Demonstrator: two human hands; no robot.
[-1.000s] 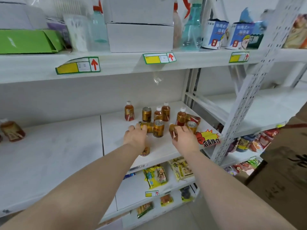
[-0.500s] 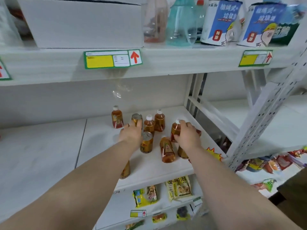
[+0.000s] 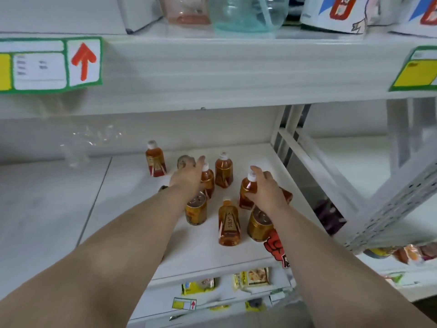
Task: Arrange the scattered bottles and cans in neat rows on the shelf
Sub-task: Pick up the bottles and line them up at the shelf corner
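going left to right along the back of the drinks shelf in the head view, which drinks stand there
far-left bottle → can under the left hand's fingertips → bottle beside the left hand → back bottle → bottle in the right hand

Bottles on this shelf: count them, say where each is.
5 bottles: far left; back centre; front centre; one beside left hand; one in right hand. Others may be hidden.

Both bare arms reach forward — left hand (image 3: 188,177) fingers extended, right hand (image 3: 267,189) curled.
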